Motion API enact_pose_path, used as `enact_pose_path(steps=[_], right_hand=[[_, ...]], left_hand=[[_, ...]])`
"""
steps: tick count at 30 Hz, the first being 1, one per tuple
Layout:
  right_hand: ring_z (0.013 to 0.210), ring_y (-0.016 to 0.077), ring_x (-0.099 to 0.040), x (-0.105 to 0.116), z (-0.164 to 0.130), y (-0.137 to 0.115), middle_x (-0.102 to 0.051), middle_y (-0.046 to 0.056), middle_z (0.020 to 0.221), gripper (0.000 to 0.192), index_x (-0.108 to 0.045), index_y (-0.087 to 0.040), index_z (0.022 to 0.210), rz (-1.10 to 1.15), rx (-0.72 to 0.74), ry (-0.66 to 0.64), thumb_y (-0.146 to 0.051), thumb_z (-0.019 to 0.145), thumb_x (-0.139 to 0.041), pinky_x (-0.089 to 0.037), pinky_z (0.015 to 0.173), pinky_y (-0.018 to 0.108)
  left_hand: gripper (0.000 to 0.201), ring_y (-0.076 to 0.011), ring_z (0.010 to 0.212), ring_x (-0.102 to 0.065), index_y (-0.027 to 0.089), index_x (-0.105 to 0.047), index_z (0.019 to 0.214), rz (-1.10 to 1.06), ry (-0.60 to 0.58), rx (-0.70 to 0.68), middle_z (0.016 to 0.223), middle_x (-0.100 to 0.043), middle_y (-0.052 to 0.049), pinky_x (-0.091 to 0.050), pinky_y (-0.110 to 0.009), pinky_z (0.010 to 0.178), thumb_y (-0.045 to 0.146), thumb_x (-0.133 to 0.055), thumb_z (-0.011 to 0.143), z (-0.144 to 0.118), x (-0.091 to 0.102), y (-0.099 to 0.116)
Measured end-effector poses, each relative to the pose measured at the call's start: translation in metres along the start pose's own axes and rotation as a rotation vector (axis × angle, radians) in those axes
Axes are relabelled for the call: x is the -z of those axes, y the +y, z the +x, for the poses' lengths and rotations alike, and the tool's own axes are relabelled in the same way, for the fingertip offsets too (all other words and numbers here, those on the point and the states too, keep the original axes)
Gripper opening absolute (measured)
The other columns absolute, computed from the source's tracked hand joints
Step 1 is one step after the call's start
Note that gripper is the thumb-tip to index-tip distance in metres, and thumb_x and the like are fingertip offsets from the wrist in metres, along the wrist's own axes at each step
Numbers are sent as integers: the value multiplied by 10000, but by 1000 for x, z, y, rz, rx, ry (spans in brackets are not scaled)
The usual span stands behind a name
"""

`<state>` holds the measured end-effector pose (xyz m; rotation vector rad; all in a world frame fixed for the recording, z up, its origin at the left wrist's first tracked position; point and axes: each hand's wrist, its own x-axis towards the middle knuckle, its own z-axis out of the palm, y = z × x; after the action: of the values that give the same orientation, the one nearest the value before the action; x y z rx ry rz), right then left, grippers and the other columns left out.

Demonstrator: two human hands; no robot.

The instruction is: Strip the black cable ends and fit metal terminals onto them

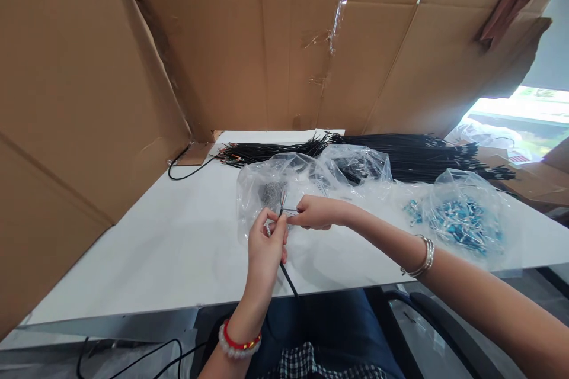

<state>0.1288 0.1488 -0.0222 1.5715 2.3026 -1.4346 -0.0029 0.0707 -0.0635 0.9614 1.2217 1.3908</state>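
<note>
A black cable (pixel 288 280) is pinched in my left hand (pixel 267 240), its lower end hanging over the table's front edge. At its top end, several thin bare wires (pixel 283 198) fan out above my fingertips. My right hand (pixel 317 212) is closed around a thin metal tool (pixel 290 210) that looks like tweezers; its two slim tips meet the cable just below the fanned wires. Right behind both hands lies a clear plastic bag (pixel 249 189) with a mass of small grey metal pieces (pixel 273 192) in it.
Bundles of black cables (pixel 400 157) lie along the back of the white table (pixel 155 249). To the right, a clear bag holds small blue-and-silver parts (pixel 464 222). Cardboard walls (pixel 222 59) close off the left and back. One loose cable (pixel 178 177) curls at the back left.
</note>
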Motion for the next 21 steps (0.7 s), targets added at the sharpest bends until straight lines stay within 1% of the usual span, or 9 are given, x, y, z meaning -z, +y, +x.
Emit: enact_pose_path(steps=[4, 6, 13, 21], right_hand=[[367, 42, -195, 5, 3, 4, -260, -105, 427, 368, -371, -204, 544, 65, -22, -142, -333, 819, -579, -163, 358, 193], [366, 39, -168, 6, 5, 6, -231, -112, 423, 392, -353, -208, 536, 83, -34, -192, -340, 824, -582, -136, 355, 193], [350, 34, -175, 4, 10, 9, -250, -115, 419, 397, -350, -207, 546, 119, -55, -230, -315, 854, -576, -123, 342, 185], [366, 25, -137, 14, 12, 9, -214, -126, 438, 497, -316, -202, 529, 191, -98, -427, -413, 882, -596, -106, 348, 170]], left_hand=[[287, -46, 259, -292, 238, -432, 683, 76, 26, -45, 440, -422, 114, -235, -156, 271, 329, -673, 810, 3, 0, -6], [278, -48, 256, -292, 239, -437, 680, 103, 25, -52, 440, -425, 111, -229, -161, 270, 324, -666, 813, 5, 0, -8], [250, -64, 263, -280, 251, -432, 698, 161, 5, -60, 438, -417, 109, -216, -178, 282, 338, -624, 833, 10, 3, -15], [237, -64, 333, -280, 237, -465, 661, 254, 32, -125, 477, -380, 97, -184, -197, 362, 299, -652, 793, 8, 4, -16]])
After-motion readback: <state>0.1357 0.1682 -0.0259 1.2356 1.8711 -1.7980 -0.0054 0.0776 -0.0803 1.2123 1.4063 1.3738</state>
